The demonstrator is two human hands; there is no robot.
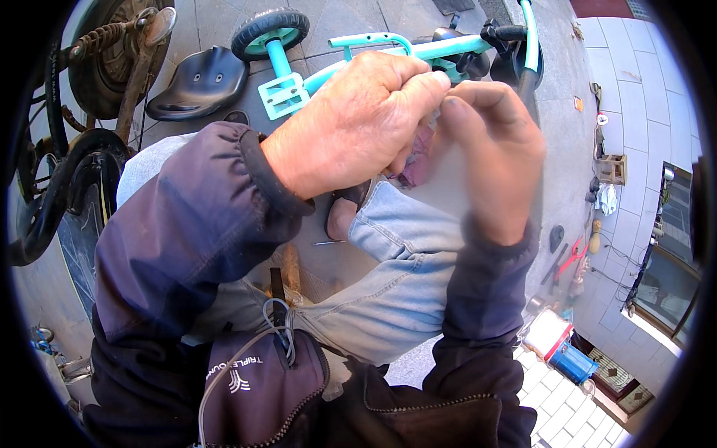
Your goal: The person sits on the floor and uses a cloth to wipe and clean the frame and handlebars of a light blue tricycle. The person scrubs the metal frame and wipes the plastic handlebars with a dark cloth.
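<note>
My left hand [358,119] is closed, its thumb and forefinger pressed together at the front. A crumpled pinkish-purple piece [420,158], cloth or plastic bag, pokes out below its curled fingers. Close against it, my right hand [497,149] is bent into a pinch, slightly blurred. Whatever its fingertips hold is too small to make out. Just beyond both hands lies a turquoise ride-on frame [328,75] with a flat slotted plate. A black-tyred small wheel [270,33] is joined to that frame. Left of it rests a black moulded seat [200,84] with two holes.
A rusty larger vehicle with a wheel [112,56] and spring stands at the left. At right, a red-handled tool [571,257] and other items lie along the tiled wall [635,97]. A blue and white container [556,347] is at lower right. A thin screwdriver-like rod [328,242] lies below my hands.
</note>
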